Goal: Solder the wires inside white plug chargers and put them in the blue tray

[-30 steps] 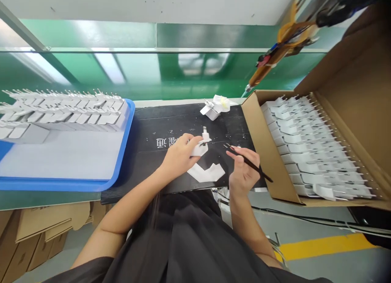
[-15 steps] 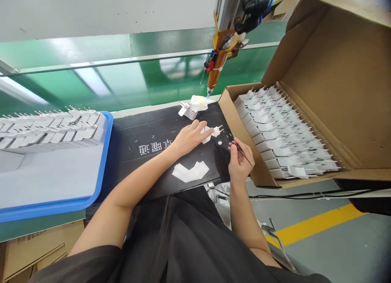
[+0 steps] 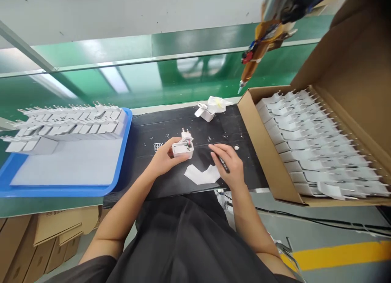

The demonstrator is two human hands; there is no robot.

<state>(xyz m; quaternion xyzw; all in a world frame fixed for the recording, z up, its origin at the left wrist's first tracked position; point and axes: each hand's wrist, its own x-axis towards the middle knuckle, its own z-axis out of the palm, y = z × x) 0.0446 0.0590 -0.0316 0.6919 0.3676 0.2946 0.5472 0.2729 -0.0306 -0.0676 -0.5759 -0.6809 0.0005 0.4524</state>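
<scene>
My left hand [image 3: 165,155] is closed around a white charger housing [image 3: 182,151], its thumb along the near side. The housing's open top faces up, showing a small component and wires, and its two-pin plug end [image 3: 186,135] tilts away at the back. To the right, my right hand [image 3: 232,166] grips black tweezers [image 3: 225,164] with pale lettering; their tips point left toward the housing without touching it. A folded white paper piece [image 3: 200,176] lies on the black mat [image 3: 143,132] below and between the hands. Behind stands another white housing [image 3: 207,115] beside a crumpled yellow-stained tissue [image 3: 217,103].
On the left, a blue tray [image 3: 117,181] carries rows of white plug housings [image 3: 70,122]. An open cardboard box [image 3: 262,152] filled with similar housings [image 3: 314,140] stands at the right. An orange dispensing nozzle [image 3: 252,67] hangs over the back. A small white blob [image 3: 236,147] lies on the mat.
My left hand has taken hold of the charger housing, lifted it and drawn it left, turned open side up. My right hand has shifted left with the tweezers. The camera view has swung left.
</scene>
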